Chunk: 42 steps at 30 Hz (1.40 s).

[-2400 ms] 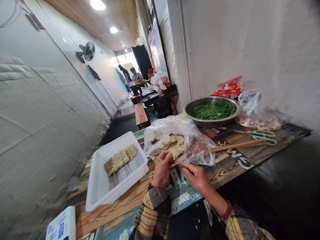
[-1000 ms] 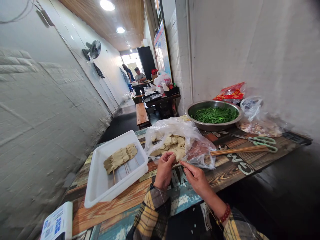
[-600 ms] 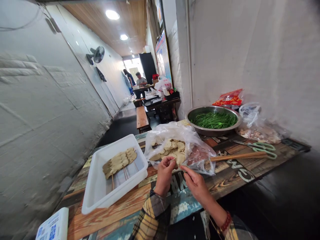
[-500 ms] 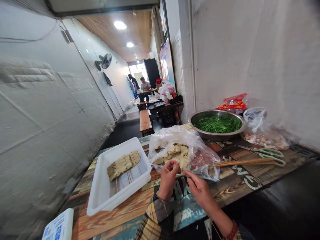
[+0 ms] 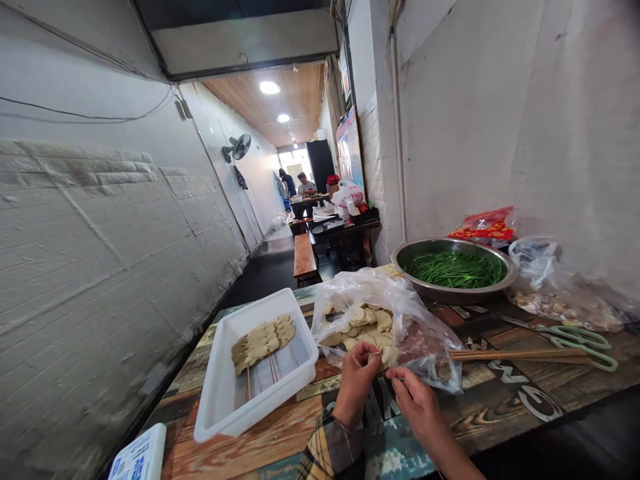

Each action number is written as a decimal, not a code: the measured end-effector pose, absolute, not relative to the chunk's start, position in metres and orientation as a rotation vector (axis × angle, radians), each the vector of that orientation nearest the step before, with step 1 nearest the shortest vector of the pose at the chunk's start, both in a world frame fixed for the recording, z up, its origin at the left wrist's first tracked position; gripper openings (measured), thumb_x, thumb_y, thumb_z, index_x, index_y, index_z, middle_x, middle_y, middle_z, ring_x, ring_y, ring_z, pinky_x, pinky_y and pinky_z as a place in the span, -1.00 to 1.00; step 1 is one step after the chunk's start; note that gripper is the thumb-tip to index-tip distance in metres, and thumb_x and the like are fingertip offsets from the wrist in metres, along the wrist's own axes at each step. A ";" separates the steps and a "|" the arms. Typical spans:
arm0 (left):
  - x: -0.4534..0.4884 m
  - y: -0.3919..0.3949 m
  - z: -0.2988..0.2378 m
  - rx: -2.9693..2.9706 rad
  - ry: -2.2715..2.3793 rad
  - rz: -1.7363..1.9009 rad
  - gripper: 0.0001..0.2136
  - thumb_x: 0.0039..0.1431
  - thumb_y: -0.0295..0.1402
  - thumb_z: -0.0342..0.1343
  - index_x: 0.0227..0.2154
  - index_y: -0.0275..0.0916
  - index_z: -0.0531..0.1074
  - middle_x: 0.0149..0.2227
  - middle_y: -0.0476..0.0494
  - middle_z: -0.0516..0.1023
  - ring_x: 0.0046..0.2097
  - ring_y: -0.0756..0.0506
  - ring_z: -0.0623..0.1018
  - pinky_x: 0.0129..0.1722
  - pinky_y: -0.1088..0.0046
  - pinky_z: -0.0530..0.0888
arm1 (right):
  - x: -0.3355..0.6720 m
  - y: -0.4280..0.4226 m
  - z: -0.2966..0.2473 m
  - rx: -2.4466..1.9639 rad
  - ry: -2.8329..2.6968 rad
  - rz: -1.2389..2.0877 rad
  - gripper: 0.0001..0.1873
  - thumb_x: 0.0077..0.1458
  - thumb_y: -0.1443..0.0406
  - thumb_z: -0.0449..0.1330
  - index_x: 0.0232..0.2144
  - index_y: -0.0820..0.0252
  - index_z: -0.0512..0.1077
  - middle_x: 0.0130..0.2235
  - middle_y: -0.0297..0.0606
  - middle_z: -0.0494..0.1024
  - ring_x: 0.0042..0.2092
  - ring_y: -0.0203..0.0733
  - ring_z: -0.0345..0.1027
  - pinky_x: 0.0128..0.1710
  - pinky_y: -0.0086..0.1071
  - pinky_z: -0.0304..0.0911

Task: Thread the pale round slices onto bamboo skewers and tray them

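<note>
My left hand [image 5: 357, 381] pinches a thin beige slice [image 5: 389, 355], which looks like tofu or dough, in front of an open clear plastic bag [image 5: 350, 285]. Close on its right, my right hand [image 5: 419, 399] has its fingers closed on a thin bamboo skewer, mostly hidden by the hand, its tip near the slice. Loose slices of the same kind [image 5: 367, 323] lie heaped inside the bag. Left of the hands, a white plastic tray [image 5: 213, 410] holds several skewered slices [image 5: 263, 341] laid side by side, sticks towards me.
Bamboo skewers [image 5: 520, 356] lie bundled at right beside green-handled scissors [image 5: 583, 335]. Behind are a metal basin [image 5: 450, 293] of long green vegetables [image 5: 454, 268], a red packet [image 5: 483, 225] and a bag of pale pieces [image 5: 565, 308]. A white box [image 5: 140, 455] sits front left. People are far back.
The view has shifted, so everything sits lower and further right. A slice now shows up between my fingers, brought against the skewer's tip; my hands stay close together.
</note>
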<state>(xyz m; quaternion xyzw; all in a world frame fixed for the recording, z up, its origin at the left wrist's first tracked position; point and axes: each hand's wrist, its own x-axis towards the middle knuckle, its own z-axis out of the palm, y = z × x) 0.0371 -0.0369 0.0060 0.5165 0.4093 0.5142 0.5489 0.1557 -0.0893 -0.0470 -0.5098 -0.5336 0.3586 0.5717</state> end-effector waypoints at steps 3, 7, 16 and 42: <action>0.037 -0.037 0.004 1.180 0.944 1.202 -0.73 -0.13 -0.23 0.31 -0.47 -0.28 0.40 -0.56 0.03 0.36 -0.52 0.06 0.29 -0.49 0.54 0.20 | 0.155 -0.089 -0.047 -1.182 -1.228 0.924 -0.49 0.10 -0.11 0.05 -0.37 0.19 0.47 -0.70 -0.45 0.22 -0.67 -0.30 0.11 -0.68 -0.47 0.02; 0.035 -0.036 0.002 1.045 0.907 1.152 -0.61 -0.12 -0.14 0.32 -0.26 -0.26 0.46 -0.44 -0.05 0.46 -0.43 0.01 0.40 -0.42 0.52 0.29 | 0.155 -0.091 -0.047 -1.165 -1.206 1.007 -0.49 0.11 -0.13 0.03 -0.38 0.20 0.42 -0.70 -0.52 0.12 -0.67 -0.33 0.02 -0.67 -0.47 -0.05; 0.036 -0.039 0.005 1.001 0.689 1.000 -0.69 -0.06 -0.11 0.30 -0.44 -0.31 0.52 -0.48 -0.11 0.49 -0.45 0.00 0.42 -0.39 0.50 0.33 | 0.154 -0.093 -0.039 -1.185 -1.255 0.873 -0.50 0.14 -0.11 0.01 -0.46 0.17 0.40 -0.67 -0.47 0.19 -0.63 -0.32 0.08 -0.64 -0.47 0.04; 0.040 -0.037 0.009 0.956 0.811 1.062 -0.73 -0.08 -0.19 0.32 -0.53 -0.29 0.44 -0.49 -0.03 0.50 -0.40 -0.03 0.52 -0.29 0.44 0.44 | 0.161 -0.097 -0.037 -1.281 -1.430 0.567 -0.74 0.22 0.25 0.00 -0.42 0.19 0.42 -0.50 -0.33 0.48 -0.43 -0.25 0.35 -0.40 -0.44 0.16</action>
